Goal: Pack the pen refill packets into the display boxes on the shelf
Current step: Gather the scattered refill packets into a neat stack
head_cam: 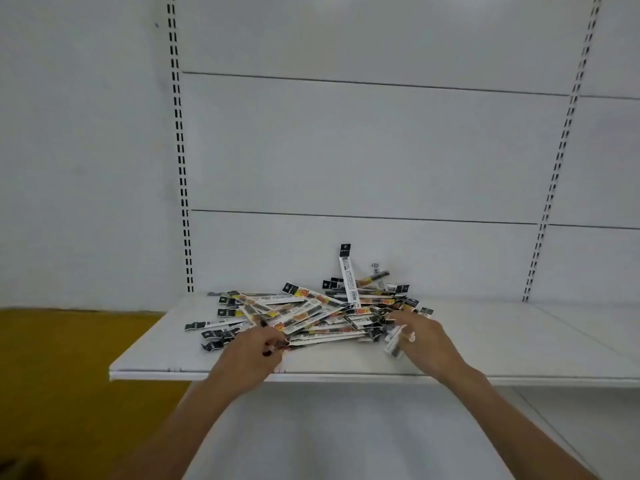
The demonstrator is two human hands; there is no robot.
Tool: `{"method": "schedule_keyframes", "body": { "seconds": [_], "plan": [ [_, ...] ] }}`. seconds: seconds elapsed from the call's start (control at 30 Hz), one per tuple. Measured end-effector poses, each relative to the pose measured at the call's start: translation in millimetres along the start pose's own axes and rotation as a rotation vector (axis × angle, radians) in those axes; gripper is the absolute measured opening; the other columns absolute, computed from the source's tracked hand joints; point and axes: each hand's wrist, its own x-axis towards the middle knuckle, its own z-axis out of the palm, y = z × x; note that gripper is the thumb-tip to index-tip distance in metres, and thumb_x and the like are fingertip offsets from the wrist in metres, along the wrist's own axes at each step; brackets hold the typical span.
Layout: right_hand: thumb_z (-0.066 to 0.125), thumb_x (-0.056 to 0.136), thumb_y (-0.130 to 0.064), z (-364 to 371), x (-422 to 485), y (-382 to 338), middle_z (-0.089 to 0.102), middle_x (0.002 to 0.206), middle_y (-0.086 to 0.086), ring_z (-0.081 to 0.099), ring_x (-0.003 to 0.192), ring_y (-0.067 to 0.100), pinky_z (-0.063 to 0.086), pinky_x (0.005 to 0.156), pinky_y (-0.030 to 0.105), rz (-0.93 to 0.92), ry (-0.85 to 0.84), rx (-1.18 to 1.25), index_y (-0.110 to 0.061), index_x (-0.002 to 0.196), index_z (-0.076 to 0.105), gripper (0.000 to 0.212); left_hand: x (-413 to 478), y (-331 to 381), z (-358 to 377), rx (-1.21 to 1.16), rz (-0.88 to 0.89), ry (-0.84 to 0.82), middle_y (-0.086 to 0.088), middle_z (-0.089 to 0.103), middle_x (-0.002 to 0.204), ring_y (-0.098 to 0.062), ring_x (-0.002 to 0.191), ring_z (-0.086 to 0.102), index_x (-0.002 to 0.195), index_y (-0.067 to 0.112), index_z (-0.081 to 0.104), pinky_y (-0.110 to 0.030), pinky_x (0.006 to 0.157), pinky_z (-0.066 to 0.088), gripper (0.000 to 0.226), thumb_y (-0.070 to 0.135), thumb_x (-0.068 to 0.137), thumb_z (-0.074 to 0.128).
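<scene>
A loose heap of several pen refill packets [311, 313], long narrow strips in white, black and orange, lies on the white shelf [485, 341]. One packet [348, 277] leans upright against the back panel. My left hand [251, 353] is at the heap's near left edge, fingers pinched on packets there. My right hand [420, 336] rests on the heap's right side, fingers closed around a few packets. No display boxes are in view.
The white back panel [363, 150] rises behind the shelf, with slotted uprights at left [180, 150] and right [561, 150]. The shelf's front edge [346, 377] runs just under my wrists. A yellow floor [69, 375] lies at the lower left.
</scene>
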Motion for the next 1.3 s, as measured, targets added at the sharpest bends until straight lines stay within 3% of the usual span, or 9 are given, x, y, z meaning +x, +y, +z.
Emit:
{"method": "schedule_keyframes", "body": {
  "seconds": [0.2,0.43,0.53,0.6,0.67,0.83,1.03,1.17,1.3],
  "plan": [
    [0.049,0.087,-0.009,10.9,7.7,22.1,0.062,0.119,0.007,0.057,0.104,0.025,0.046,0.081,0.03,0.023,-0.156,-0.307,-0.02,0.119,0.06,0.036,-0.7,-13.9,16.6,0.14,-0.028,-0.021,0.001,0.056,0.122,-0.014,0.11,0.048,0.123,0.021,0.055,-0.024,0.09,0.038,0.036,0.02,0.087,0.054],
    [0.051,0.081,0.003,43.7,32.3,9.6,0.066,0.114,0.005,0.058,0.108,0.021,0.039,0.091,0.021,-0.232,-0.171,-0.168,-0.01,0.11,0.067,0.035,18.2,-19.5,20.3,0.119,0.142,-0.061,0.005,0.058,0.121,-0.012,0.11,0.048,0.124,0.026,0.054,-0.02,0.088,0.035,0.038,0.022,0.086,0.058],
    [0.056,0.076,0.005,40.5,41.5,11.7,0.066,0.101,0.002,0.059,0.098,0.021,0.045,0.083,0.026,-0.291,-0.115,-0.151,-0.013,0.103,0.067,0.034,32.6,-29.3,17.1,0.148,0.243,0.001,0.002,0.059,0.113,-0.017,0.106,0.048,0.12,0.024,0.057,-0.025,0.087,0.037,0.04,0.026,0.081,0.063],
    [0.066,0.075,-0.002,35.3,48.5,21.2,0.06,0.105,0.001,0.053,0.101,0.019,0.042,0.08,0.026,-0.366,-0.009,-0.226,-0.015,0.107,0.062,0.035,46.0,-40.5,17.2,0.283,0.33,0.032,0.0,0.057,0.111,-0.019,0.106,0.046,0.119,0.024,0.056,-0.034,0.089,0.04,0.048,0.04,0.074,0.057],
    [0.071,0.074,-0.013,30.0,57.8,29.8,0.051,0.124,0.001,0.043,0.117,0.018,0.036,0.093,0.028,-0.396,-0.015,-0.287,-0.019,0.126,0.052,0.056,58.6,-45.6,18.1,0.358,0.366,0.035,-0.001,0.054,0.116,-0.017,0.11,0.041,0.121,0.025,0.052,-0.04,0.095,0.04,0.059,0.053,0.07,0.047],
    [0.055,0.068,-0.056,39.7,76.7,20.9,0.007,0.156,-0.006,0.005,0.143,0.012,0.007,0.117,0.04,-0.316,-0.341,-0.324,-0.036,0.146,0.008,0.094,88.6,-38.0,32.0,0.426,0.327,-0.128,0.001,0.034,0.143,-0.018,0.132,0.028,0.136,0.027,0.034,-0.038,0.109,0.023,0.084,0.075,0.067,0.03],
    [0.056,0.074,-0.068,69.1,105.5,-1.8,-0.004,0.157,-0.011,-0.002,0.144,0.009,-0.006,0.117,0.044,-0.322,-0.394,-0.417,-0.042,0.145,-0.002,0.095,111.0,-33.9,37.4,0.33,0.32,-0.225,0.008,0.03,0.146,-0.014,0.131,0.03,0.14,0.029,0.024,-0.03,0.106,0.024,0.076,0.058,0.077,0.056],
    [0.057,0.069,-0.072,74.4,126.9,-10.0,0.016,0.155,-0.008,0.018,0.141,0.016,0.009,0.114,0.055,-0.351,-0.483,-0.382,-0.052,0.141,-0.003,0.097,113.9,-45.8,28.5,0.202,0.378,-0.249,0.013,0.028,0.146,-0.009,0.132,0.027,0.14,0.032,0.026,-0.027,0.106,0.026,0.085,0.065,0.068,0.056],
    [0.061,0.07,-0.067,72.1,136.8,-16.1,0.038,0.14,0.002,0.036,0.128,0.022,0.03,0.106,0.041,-0.303,-0.516,-0.367,-0.048,0.143,0.008,0.092,117.9,-76.8,13.8,0.331,0.406,-0.216,0.006,0.034,0.143,-0.014,0.13,0.03,0.139,0.034,0.027,-0.031,0.107,0.023,0.098,0.083,0.055,0.037]
  ]
}}
